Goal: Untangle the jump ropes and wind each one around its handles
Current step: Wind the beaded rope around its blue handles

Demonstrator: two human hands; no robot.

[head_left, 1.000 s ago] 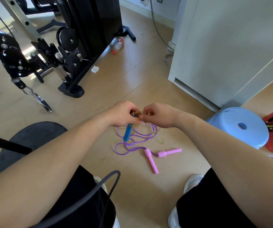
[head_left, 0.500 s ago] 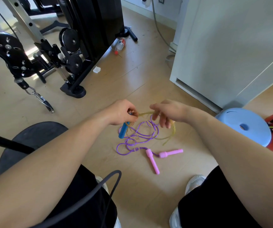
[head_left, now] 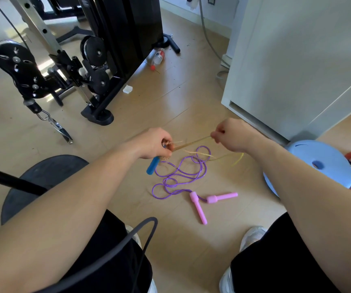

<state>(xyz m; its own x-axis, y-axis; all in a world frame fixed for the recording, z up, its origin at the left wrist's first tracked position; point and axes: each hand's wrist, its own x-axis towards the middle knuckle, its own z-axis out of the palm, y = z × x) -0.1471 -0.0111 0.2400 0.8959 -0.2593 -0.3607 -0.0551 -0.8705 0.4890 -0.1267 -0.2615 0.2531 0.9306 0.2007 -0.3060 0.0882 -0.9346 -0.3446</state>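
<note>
Partly hidden: my left hand grips the blue handle's top, so the windings there are unreadable. Slack past my right hand blurs out. Wood floor, gym machine far left, white cabinet and blue stool right. Right hand pinches the yellow rope, taut between my hands, running left-right, rising rightward. Handle points down-left. Purple rope lies loose on the floor below, pink handles nearest me.
</note>
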